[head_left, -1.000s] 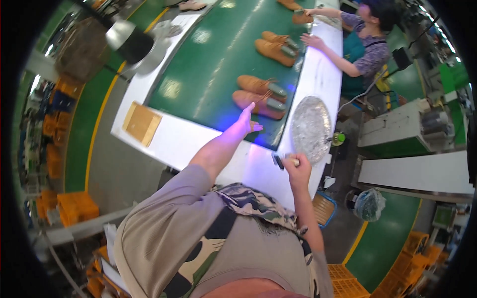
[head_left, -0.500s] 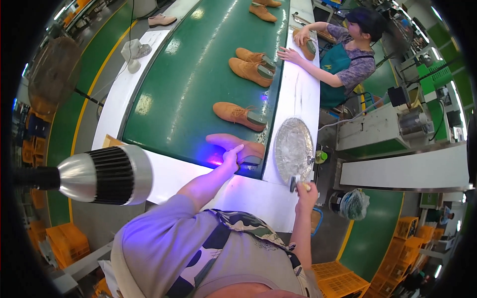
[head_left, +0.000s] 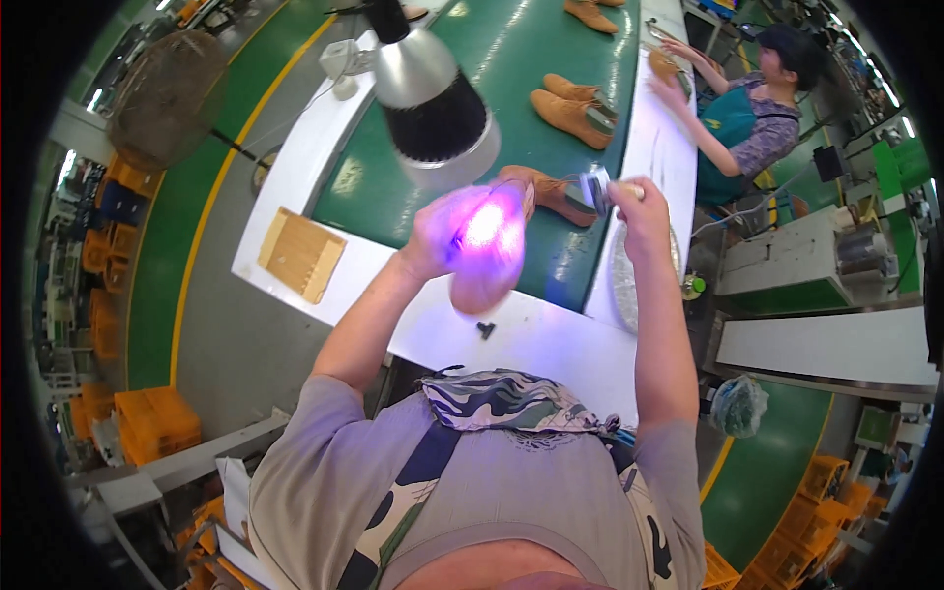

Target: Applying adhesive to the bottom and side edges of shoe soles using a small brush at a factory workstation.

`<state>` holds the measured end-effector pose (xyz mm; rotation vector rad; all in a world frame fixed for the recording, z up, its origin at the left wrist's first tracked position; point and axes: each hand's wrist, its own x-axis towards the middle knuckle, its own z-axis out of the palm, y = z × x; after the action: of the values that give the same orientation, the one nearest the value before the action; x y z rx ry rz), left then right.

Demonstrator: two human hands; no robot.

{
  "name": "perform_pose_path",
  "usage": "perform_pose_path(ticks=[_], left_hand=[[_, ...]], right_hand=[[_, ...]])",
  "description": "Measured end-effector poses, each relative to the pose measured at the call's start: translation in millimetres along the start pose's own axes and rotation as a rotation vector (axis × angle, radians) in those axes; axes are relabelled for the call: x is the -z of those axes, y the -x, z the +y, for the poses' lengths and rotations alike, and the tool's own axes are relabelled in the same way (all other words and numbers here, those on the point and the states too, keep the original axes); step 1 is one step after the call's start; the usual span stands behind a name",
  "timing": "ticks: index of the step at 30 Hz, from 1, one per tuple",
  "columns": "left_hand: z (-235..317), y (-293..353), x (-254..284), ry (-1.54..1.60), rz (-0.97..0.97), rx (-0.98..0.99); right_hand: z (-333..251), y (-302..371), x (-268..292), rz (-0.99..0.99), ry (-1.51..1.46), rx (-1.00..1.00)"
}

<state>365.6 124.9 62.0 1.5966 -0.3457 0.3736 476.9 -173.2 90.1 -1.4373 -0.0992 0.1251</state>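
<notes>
My left hand [head_left: 431,239] is closed around a tan shoe [head_left: 480,290], lifted over the near end of the green conveyor belt [head_left: 551,270]. A bright violet glow falls on this shoe from a silver and black lamp [head_left: 438,118] just above it, washing out part of its surface. In my right hand [head_left: 644,218] is a brush [head_left: 596,187] with a pale handle, raised above the belt's right edge. Partly behind the held shoe and the brush lies another tan shoe [head_left: 565,205]. An oval silver tray [head_left: 626,285] rests below my right hand, partly covered by my forearm.
Farther up the belt lies a pair of tan shoes [head_left: 573,118], with more beyond. A wooden board [head_left: 300,254] and a small black piece [head_left: 486,330] lie on the white ledge. Across at the right, a co-worker [head_left: 752,123] handles a shoe.
My left hand has lifted the shoe off the belt into the lamp's light. My right hand has raised the brush from beside the tray. In the picture the lamp has shifted up and right.
</notes>
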Motion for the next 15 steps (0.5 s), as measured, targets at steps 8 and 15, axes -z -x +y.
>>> perform_pose_path(ticks=[8,15], left_hand=[[111.2,7.0,32.9,-0.925,-0.137,-0.737],[130.4,22.9,40.0,-0.954,-0.145,-0.743]], right_hand=[[-39.1,6.0,-102.8,-0.26,-0.223,0.131],[-48.5,21.4,-126.6,-0.271,-0.192,0.187]])
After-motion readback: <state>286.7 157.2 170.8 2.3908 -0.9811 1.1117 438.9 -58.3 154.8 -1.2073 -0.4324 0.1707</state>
